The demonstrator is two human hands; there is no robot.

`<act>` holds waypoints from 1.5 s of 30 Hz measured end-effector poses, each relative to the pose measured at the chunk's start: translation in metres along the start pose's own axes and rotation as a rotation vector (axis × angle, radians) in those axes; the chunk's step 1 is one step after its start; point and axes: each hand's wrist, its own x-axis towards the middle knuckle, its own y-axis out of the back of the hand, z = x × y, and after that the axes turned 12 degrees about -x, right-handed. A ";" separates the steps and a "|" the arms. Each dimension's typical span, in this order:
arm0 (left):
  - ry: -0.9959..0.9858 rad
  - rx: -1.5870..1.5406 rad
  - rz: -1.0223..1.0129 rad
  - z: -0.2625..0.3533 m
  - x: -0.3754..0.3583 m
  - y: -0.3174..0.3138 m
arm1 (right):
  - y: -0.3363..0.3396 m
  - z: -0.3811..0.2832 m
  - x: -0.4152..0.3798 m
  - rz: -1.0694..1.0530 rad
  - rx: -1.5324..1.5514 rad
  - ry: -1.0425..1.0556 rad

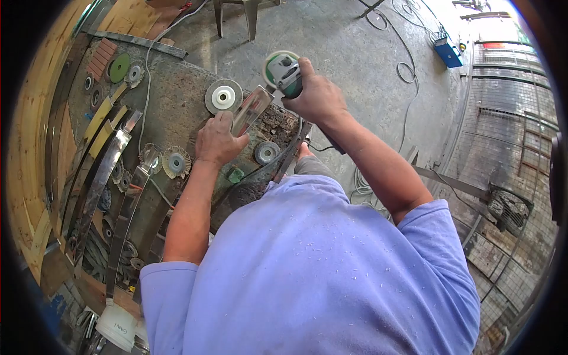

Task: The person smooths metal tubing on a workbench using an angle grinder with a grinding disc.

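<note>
A green and grey angle grinder (286,74) is held in my right hand (317,97), its round disc showing at the upper left of the tool. The tool's near side meets the end of a shiny metal piece (252,110); whether they touch I cannot tell. My left hand (219,141) presses on that metal piece at the bench edge, fingers together on its left side. Just above my left hand lies a pale round disc (223,96). A smaller grey disc (267,152) sits to the right of my left forearm.
The worn workbench (183,83) carries several discs and wire wheels (176,162) and long polished metal strips (100,183). A white container (116,326) stands at lower left. Cables cross the concrete floor near a blue box (448,52). A stool (248,12) stands beyond the bench.
</note>
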 end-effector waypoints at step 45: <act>0.100 0.057 0.014 0.009 0.000 0.003 | 0.035 0.040 0.019 -0.222 0.014 0.151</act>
